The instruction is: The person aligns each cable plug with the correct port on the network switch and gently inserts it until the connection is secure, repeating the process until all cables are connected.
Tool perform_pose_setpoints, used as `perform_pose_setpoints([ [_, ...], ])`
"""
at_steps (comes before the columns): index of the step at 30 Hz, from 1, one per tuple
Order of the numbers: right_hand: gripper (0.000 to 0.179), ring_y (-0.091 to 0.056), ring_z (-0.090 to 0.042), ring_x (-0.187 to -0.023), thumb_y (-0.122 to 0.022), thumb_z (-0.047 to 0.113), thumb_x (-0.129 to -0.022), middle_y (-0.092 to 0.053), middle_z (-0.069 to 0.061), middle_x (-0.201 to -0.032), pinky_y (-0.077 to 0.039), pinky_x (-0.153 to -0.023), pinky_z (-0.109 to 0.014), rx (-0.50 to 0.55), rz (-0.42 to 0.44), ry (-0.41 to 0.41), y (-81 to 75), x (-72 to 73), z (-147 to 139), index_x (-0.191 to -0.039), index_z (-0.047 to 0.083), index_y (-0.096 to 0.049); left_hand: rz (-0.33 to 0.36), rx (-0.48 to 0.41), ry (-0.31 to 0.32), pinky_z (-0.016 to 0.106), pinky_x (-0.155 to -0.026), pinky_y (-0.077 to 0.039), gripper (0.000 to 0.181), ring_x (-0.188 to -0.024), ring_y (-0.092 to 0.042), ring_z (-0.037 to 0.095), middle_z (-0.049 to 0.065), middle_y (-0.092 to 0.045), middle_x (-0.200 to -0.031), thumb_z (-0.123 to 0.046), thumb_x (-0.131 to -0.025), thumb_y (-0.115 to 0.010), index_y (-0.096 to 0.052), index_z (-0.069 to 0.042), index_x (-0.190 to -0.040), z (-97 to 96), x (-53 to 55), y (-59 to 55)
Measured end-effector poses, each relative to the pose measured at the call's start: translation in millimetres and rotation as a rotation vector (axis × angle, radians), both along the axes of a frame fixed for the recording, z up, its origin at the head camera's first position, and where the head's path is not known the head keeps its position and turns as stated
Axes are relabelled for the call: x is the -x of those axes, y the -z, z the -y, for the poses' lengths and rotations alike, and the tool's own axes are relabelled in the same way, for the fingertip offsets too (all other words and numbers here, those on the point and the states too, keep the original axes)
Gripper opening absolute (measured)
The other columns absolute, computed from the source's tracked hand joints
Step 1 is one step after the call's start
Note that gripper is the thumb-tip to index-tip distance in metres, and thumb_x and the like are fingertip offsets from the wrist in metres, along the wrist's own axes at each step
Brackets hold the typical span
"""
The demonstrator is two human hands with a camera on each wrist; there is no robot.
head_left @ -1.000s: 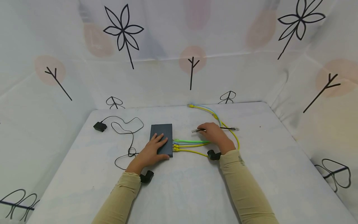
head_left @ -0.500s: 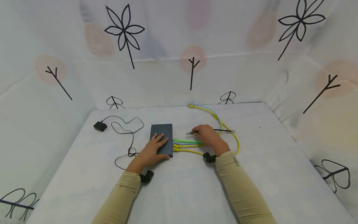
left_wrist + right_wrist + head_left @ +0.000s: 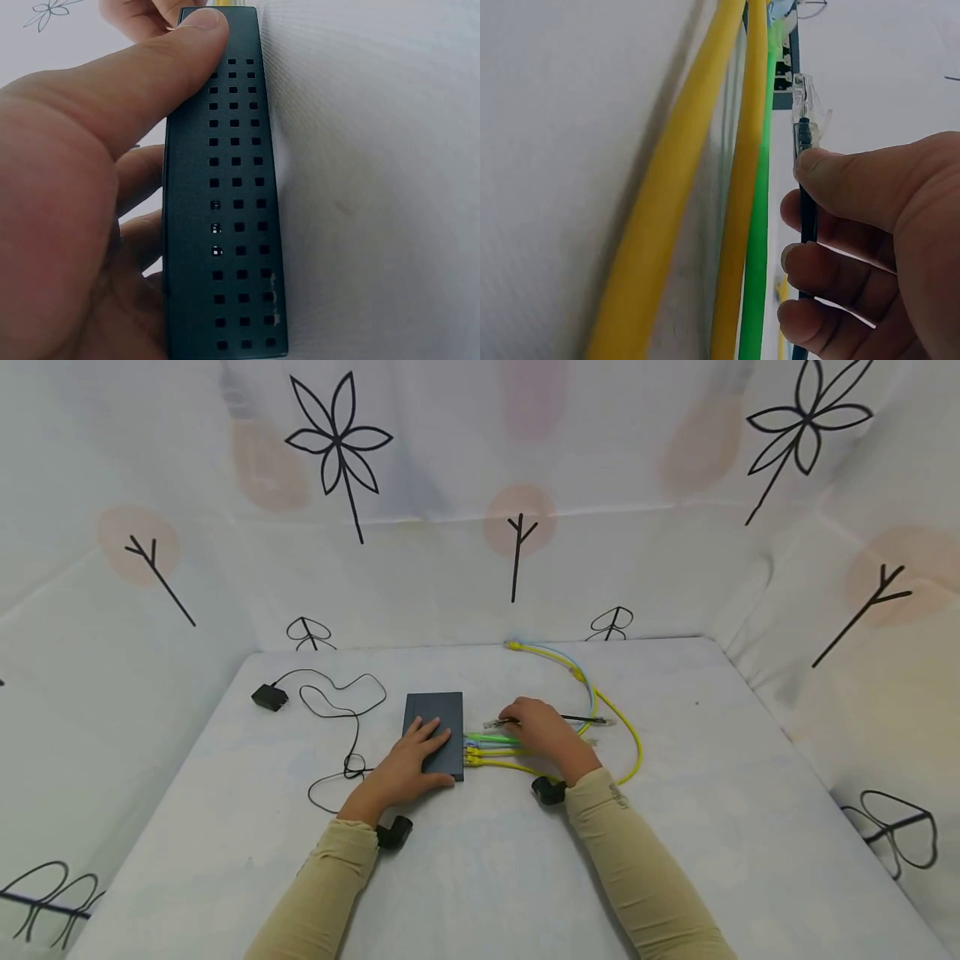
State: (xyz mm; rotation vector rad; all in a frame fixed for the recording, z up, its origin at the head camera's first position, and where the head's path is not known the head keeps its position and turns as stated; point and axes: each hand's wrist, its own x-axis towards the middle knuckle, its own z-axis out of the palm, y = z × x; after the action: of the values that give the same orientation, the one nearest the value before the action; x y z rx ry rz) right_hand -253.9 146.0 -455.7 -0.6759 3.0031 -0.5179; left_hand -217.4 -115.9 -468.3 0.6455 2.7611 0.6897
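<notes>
A dark blue-grey network switch point(image 3: 437, 706) lies flat on the table. My left hand point(image 3: 407, 767) rests on it, fingers spread over the top; in the left wrist view the thumb point(image 3: 172, 60) presses against the vented side. My right hand point(image 3: 551, 733) pinches a short black network cable point(image 3: 808, 217) just behind its clear plug point(image 3: 804, 101). That plug points at the switch's port side, near dark ports point(image 3: 783, 67), and looks a little apart from them. A green cable point(image 3: 491, 738) and yellow cables point(image 3: 495, 764) are plugged in beside it, with a pale blue one among them.
Loose cable ends, one with a yellow plug point(image 3: 513, 645), lie at the table's back edge. A black power adapter point(image 3: 270, 697) and its thin tangled cord point(image 3: 341, 717) lie left of the switch. Printed white cloth point(image 3: 450, 568) surrounds the table.
My right hand has moved left and slightly nearer to me, carrying the black network cable towards the switch's port side. The left hand and the switch have stayed in place.
</notes>
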Motion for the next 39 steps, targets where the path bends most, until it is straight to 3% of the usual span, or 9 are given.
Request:
perform_pose_setpoints([
  [39,0.023,-0.065,-0.022,-0.107,-0.061,0.016,-0.096,-0.070,-0.004,-0.113,-0.052,-0.093,-0.037,0.007,0.040,-0.049,5.5,13.3,32,-0.116,0.012,-0.072,-0.015,-0.003,0.022,0.058,-0.117,-0.022,0.083,-0.152,-0.001,0.033,0.004,-0.015,-0.164,-0.049,-0.085,-0.070,-0.032,-0.021,-0.153,2.8,3.6,2.3],
])
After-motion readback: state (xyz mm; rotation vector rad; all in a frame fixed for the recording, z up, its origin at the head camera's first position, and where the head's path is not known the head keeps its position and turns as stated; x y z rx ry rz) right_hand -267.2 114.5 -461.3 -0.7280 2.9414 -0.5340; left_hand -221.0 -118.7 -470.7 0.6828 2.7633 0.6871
